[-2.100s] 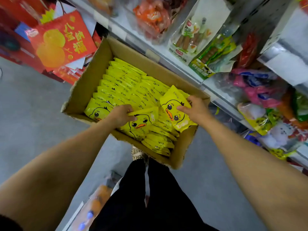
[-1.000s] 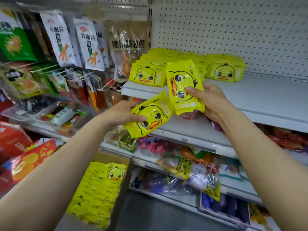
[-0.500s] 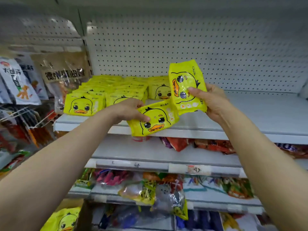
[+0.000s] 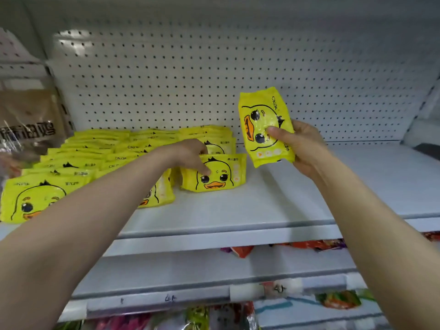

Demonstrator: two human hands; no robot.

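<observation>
Left grip (image 4: pixel 190 154) pinches a duck pack (image 4: pixel 219 177) standing on the shelf (image 4: pixel 285 206), just beside the yellow rows (image 4: pixel 95 160). Right grip (image 4: pixel 302 146) holds a second pack (image 4: pixel 262 120) above the shelf, turned sideways.

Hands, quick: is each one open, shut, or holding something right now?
Left hand: grips the front pack resting on the shelf.
Right hand: holds the raised pack above the shelf.

Head-worn wide view, close on the shelf (image 4: pixel 262 208), perhaps slightly downward.
</observation>
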